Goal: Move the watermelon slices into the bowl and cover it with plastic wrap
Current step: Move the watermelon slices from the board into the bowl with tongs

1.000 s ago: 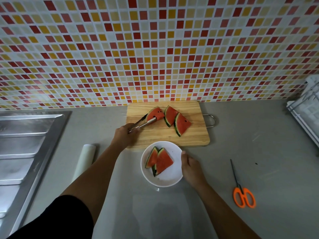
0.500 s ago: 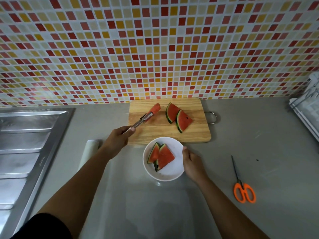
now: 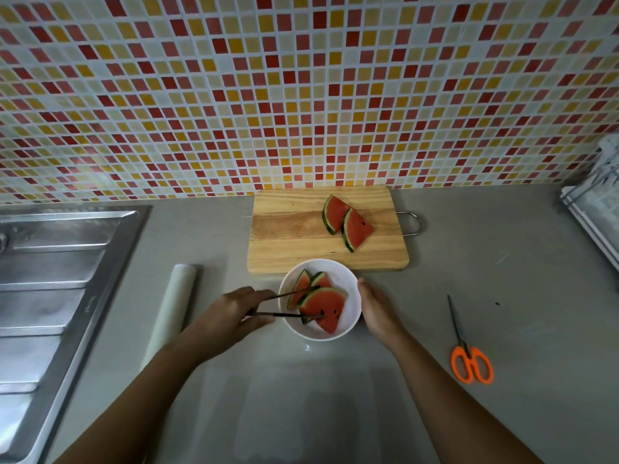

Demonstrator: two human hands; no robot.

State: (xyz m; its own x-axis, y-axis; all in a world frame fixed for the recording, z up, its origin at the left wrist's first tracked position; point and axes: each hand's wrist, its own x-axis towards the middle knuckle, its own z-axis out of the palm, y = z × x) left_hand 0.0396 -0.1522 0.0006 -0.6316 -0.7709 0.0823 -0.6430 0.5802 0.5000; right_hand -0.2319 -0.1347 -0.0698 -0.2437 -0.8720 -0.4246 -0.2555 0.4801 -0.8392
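A white bowl [image 3: 351,286] stands on the grey counter just in front of a wooden cutting board [image 3: 288,242]. Three watermelon slices lie in the bowl; the top slice [image 3: 326,306] sits between the spread arms of metal tongs [image 3: 288,304]. My left hand [image 3: 231,316] grips the tongs at the bowl's left side. My right hand [image 3: 376,311] rests against the bowl's right rim. Two more watermelon slices [image 3: 348,222] overlap on the board. A roll of plastic wrap [image 3: 172,309] lies to the left of my left hand.
Orange-handled scissors [image 3: 469,356] lie on the counter to the right. A steel sink [image 3: 50,289] fills the left side. A dish rack [image 3: 596,212] stands at the right edge. A tiled wall rises behind the board.
My left hand carried a slice in the tongs from the board down into the bowl, and the tongs now spread around it. My right hand stayed at the bowl.
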